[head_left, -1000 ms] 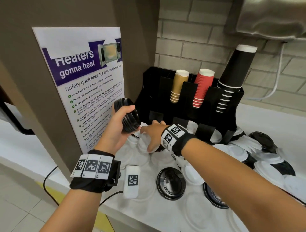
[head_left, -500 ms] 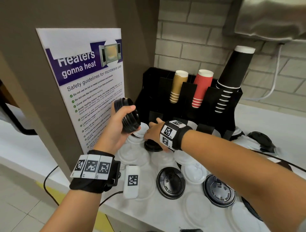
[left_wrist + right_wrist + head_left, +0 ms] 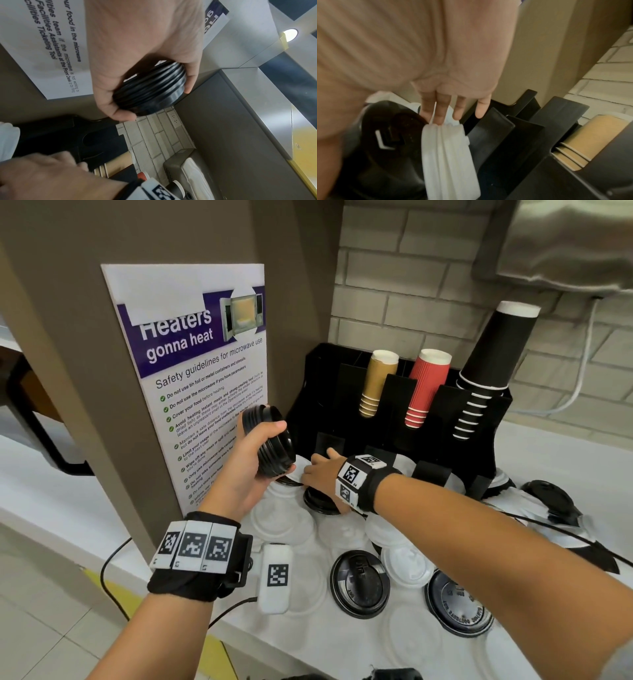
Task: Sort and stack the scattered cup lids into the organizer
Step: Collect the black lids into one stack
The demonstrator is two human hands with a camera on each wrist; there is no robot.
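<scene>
My left hand (image 3: 255, 451) grips a stack of black lids (image 3: 150, 86) on its side, held up just left of the black organizer (image 3: 337, 385). Reaching across to the organizer's front left corner, my right hand (image 3: 320, 474) lies low over the lids there. In the right wrist view its straight fingers (image 3: 440, 112) touch the rim of some white lids (image 3: 448, 147) standing on edge beside a black lid (image 3: 388, 136). The thumb is hidden there. More white lids (image 3: 281, 522) and black lids (image 3: 359, 583) lie scattered on the white counter (image 3: 561, 460).
The organizer's upper slots hold tan cups (image 3: 376, 381), red cups (image 3: 426, 385) and black cups (image 3: 486, 364). A microwave safety poster (image 3: 198, 364) hangs on the pillar at the left. A white tagged device (image 3: 275, 577) with a cable lies near the counter's front edge.
My right hand has stayed at the organizer's front left corner, and a black lid has come into view beneath it. The left hand keeps the black stack still.
</scene>
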